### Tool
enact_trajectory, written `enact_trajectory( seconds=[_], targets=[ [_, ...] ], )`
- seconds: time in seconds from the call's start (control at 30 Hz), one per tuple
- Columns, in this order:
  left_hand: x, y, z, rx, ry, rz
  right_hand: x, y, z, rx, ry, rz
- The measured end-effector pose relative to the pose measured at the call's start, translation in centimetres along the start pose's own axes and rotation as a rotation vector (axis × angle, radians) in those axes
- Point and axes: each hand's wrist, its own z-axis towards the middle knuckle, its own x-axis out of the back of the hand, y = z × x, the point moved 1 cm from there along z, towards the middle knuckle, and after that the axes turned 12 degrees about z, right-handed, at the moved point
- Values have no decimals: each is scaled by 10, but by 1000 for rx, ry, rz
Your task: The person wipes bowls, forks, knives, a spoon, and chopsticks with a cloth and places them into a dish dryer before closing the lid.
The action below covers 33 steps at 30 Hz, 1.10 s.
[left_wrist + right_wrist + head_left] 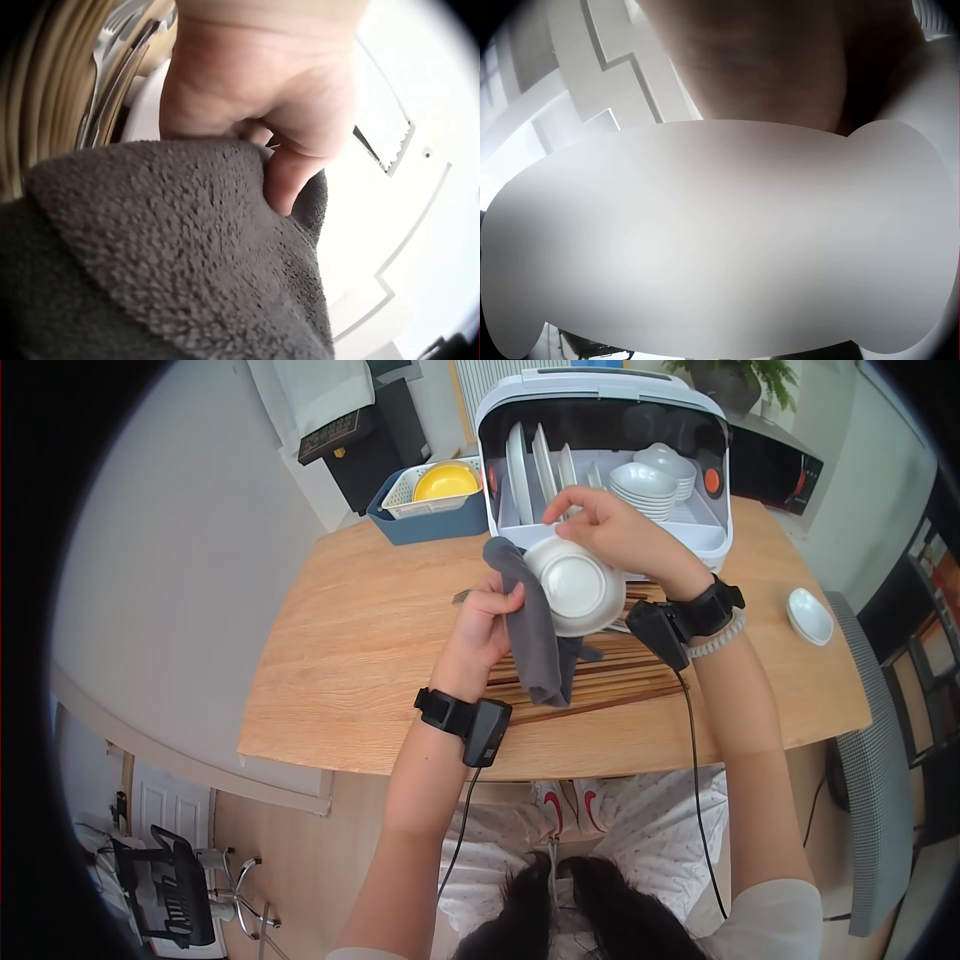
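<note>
In the head view a small white dish (574,586) is tilted up above the table, its footed underside toward the camera. The right hand (630,540) pinches its upper rim. At the dish's left edge the left hand (487,622) grips a dark grey cloth (532,635), which hangs down beside the dish. In the left wrist view the left hand (262,90) has its thumb pressed on the cloth (172,240). The right wrist view shows part of the right hand (765,60); a large blurred area covers most of that view.
Chopsticks (610,675) and cutlery lie beneath the hands. Behind stands a white dish box (610,388) with plates and stacked bowls (645,488). A blue basin (430,526) holds a basket and yellow bowl (446,481). A white dish (810,616) lies at the right edge.
</note>
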Motion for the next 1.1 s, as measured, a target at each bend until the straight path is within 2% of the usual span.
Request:
enact_trajectory(
  seconds=[0.03, 0.07, 0.13, 0.17, 0.23, 0.4, 0.47, 0.5, 0.57, 0.63, 0.7, 0.73, 0.77, 0.8, 0.83, 0.87, 0.93, 0.97, 1.03, 1.07, 1.1],
  targets=[
    [2, 1, 0, -2, -27, -31, 1, 2, 2, -9, 90, 21],
    [3, -1, 1, -2, -27, -30, 1, 5, 4, -7, 90, 21],
    [0, 0, 1, -142, 164, -207, 1, 5, 7, 36, 226, 256],
    [-4, 3, 1, -143, 161, -203, 1, 2, 6, 41, 227, 256],
    [-10, 8, -2, -246, 376, -265, 0, -4, -1, -97, 104, 433],
    [-5, 8, -3, -216, 315, -229, -2, 8, 6, -16, 135, 306],
    [-4, 6, -2, -162, 158, -140, 8, -1, 1, -49, 73, 201],
    [-4, 4, -2, -164, 152, -144, 14, 0, 0, -49, 76, 194],
    [-7, 1, 0, -46, 35, 33, 27, 3, -2, -78, -85, 144],
    [-6, -3, 2, -28, 36, 72, 36, 1, -5, -75, -146, 104],
    [-8, -5, 3, -7, 39, 117, 41, -7, -10, 8, -195, 71],
    [-13, -3, 4, -15, 178, 120, 46, -10, -12, 9, -191, 71],
    [-16, -1, 5, -25, 316, 123, 54, -13, -15, 45, -106, 61],
    [-13, 1, 6, -26, 313, 123, 62, -15, -16, 80, -23, 51],
    [-8, 4, 5, -30, 411, 27, 69, -15, -18, 79, -23, 46],
    [-5, 5, 5, -33, 508, -73, 78, -15, -20, 168, 177, 39],
    [-6, 5, 4, -28, 566, -105, 99, -5, -14, 408, 532, -36],
    [-8, 4, 4, -19, 628, -132, 98, -1, -12, 406, 530, -43],
    [-7, -1, 6, -9, 621, -123, 94, 6, -9, 448, 937, -619],
    [-8, -2, 7, 1, 618, -107, 92, 17, -4, 614, 928, -711],
    [-9, -3, 8, 2, 612, -101, 93, 29, -3, 616, 936, -711]
  ],
)
